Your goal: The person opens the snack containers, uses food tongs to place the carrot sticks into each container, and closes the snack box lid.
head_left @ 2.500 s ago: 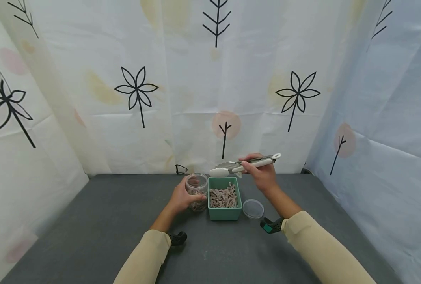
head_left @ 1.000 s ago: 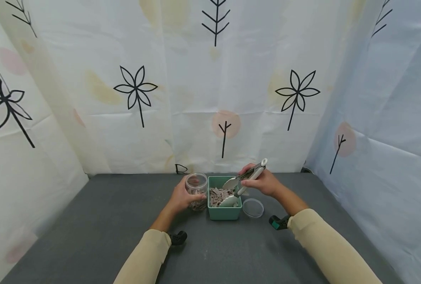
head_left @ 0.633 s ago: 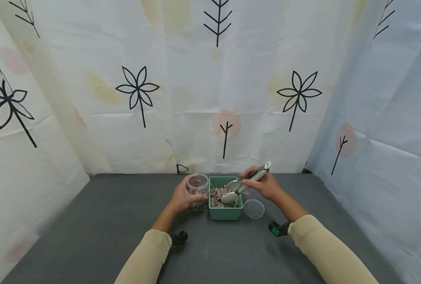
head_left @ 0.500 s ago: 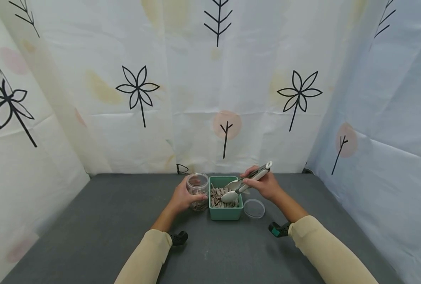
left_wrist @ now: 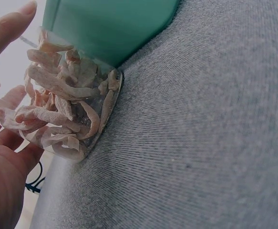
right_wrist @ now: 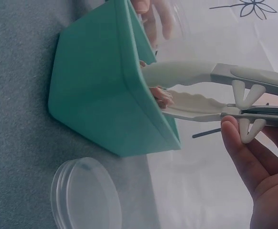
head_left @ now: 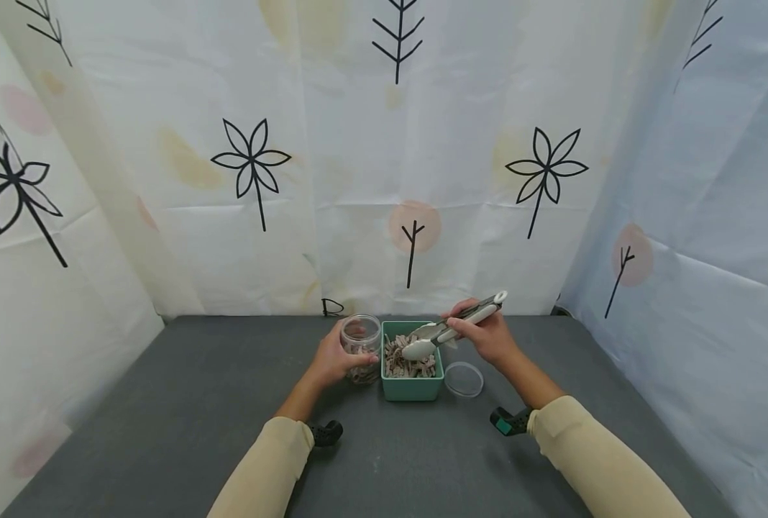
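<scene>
My left hand (head_left: pixel 329 360) grips a clear plastic jar (head_left: pixel 361 331), thumb in front and fingers round the far side. Pale, dried, twisted strips (left_wrist: pixel 58 86) lie in its lower part. Right beside the jar stands a green rectangular box (head_left: pixel 413 391), part filled with similar strips (head_left: pixel 398 365). My right hand (head_left: pixel 492 342) holds white and grey kitchen tongs (head_left: pixel 419 350), whose heads reach into the box's mouth. In the right wrist view a strip or small clump (right_wrist: pixel 163 97) shows between the tong heads at the box rim.
A round clear lid (head_left: pixel 464 380) lies on the dark grey tabletop (head_left: pixel 384 460), to the right of the box. Patterned white cloth (head_left: pixel 332 244) hangs behind the table and along both sides.
The tongs came down from above the box with heads spread, dipped into the strips, then closed together and rose slightly. My left hand and the jar stay in place.
</scene>
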A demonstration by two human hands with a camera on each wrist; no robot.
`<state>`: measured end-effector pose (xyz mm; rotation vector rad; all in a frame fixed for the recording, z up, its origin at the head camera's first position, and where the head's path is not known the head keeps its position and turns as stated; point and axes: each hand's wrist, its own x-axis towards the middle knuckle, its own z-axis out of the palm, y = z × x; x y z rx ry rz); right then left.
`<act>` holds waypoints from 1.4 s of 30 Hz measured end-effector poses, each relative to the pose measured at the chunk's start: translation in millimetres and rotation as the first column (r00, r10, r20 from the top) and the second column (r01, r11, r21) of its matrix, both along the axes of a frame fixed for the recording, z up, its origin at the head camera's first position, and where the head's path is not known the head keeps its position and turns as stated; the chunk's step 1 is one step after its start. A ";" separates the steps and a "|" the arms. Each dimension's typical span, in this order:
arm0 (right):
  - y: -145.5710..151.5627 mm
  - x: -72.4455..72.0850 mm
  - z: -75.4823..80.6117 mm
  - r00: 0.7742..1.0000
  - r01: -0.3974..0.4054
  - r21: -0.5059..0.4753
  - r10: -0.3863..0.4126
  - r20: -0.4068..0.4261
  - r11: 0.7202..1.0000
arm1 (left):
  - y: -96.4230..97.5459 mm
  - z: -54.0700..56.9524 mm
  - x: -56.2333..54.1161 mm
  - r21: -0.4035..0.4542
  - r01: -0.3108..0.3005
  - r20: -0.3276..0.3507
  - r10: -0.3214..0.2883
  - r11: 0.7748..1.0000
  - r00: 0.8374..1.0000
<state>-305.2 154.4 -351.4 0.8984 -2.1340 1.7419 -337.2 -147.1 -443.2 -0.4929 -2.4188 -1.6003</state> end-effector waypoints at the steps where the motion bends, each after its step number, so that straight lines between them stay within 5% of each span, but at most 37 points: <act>1: 0.5 -1.2 -0.4 1.000 0.001 -0.014 -0.001 -0.003 1.000 | 0.2 0.3 0.1 -0.001 -0.001 0.001 0.001 1.000 1.000; 10: 8.1 -18.2 -7.0 1.000 0.028 -0.125 -0.027 0.013 0.992 | -2.1 -3.5 -3.1 -0.020 -0.015 0.001 0.015 1.000 1.000; 19: 5.1 -16.4 9.8 0.997 0.071 -0.143 -0.072 0.000 0.987 | -1.8 -2.9 -2.2 -0.026 -0.014 0.004 0.014 1.000 1.000; 28: -9.3 -19.6 31.8 0.999 0.017 -0.213 -0.027 -0.044 0.977 | 5.0 30.1 26.6 -0.028 0.007 -0.003 -0.007 1.000 1.000; 31: -18.0 -20.7 36.5 0.998 -0.020 -0.239 0.006 -0.059 0.971 | 4.7 32.4 28.7 -0.024 0.011 0.007 -0.011 1.000 1.000; 36: -33.0 -22.3 37.3 0.996 -0.069 -0.256 0.051 -0.080 0.964 | 3.1 31.2 27.0 -0.023 0.023 0.008 -0.023 0.999 1.000; 42: -48.2 -25.3 29.6 0.994 -0.095 -0.249 0.080 -0.069 0.964 | -1.9 0.6 -0.2 -0.027 -0.007 -0.001 0.007 1.000 1.000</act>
